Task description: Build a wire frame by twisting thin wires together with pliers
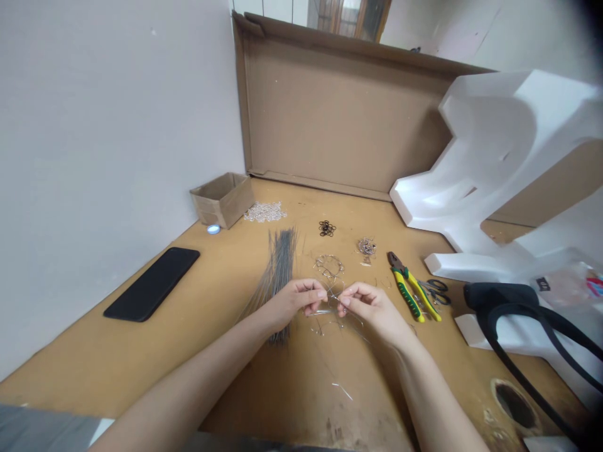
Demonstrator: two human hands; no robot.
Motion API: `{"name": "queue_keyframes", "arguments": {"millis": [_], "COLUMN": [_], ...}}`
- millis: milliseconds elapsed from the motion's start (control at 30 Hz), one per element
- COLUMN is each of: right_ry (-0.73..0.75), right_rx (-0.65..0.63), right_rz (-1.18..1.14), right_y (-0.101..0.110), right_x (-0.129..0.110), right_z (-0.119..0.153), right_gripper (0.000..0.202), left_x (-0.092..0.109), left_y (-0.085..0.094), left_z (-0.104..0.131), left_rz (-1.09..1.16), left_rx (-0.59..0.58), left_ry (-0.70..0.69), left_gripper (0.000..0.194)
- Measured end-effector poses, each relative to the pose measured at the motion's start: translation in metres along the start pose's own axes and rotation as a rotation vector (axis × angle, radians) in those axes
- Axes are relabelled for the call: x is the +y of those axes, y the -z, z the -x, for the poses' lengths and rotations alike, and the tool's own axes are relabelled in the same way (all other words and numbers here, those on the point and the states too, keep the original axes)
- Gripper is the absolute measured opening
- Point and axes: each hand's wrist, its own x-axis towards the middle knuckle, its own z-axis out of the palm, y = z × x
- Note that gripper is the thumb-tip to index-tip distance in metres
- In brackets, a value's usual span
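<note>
Close together over the middle of the table, my left hand and my right hand both pinch a thin bent wire between thumb and fingers. Its exact shape is too fine to make out. Just left of and below my left hand lies a bundle of straight grey wires. Beyond my hands rests a ring-shaped tangle of bent wire. Loose wire pieces are scattered beneath and in front of my fingers.
Pliers with green-yellow handles and scissors lie to the right. Black rings, coiled metal bits and clear beads sit farther back, near a small cardboard box. A black phone is left; white foam stands right.
</note>
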Motion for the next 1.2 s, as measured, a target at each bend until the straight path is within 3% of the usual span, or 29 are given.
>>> {"name": "queue_keyframes", "arguments": {"millis": [467,733,1200], "right_ry": [-0.036,-0.039,-0.066], "right_rx": [0.002,-0.023,-0.001], "right_rz": [0.000,-0.062,-0.036], "right_y": [-0.003,-0.002,-0.003], "right_x": [0.002,0.000,0.004], "right_z": [0.000,-0.002,-0.003], "right_gripper": [0.017,0.015,0.022], "left_x": [0.000,0.003,0.017], "left_y": [0.008,0.005,-0.008], "left_z": [0.001,0.001,0.005], "left_rz": [0.126,-0.008,-0.294], "left_rx": [-0.207,-0.095,0.067], "left_ry": [0.140,0.064,0.080], "left_gripper": [0.019,0.018,0.019]}}
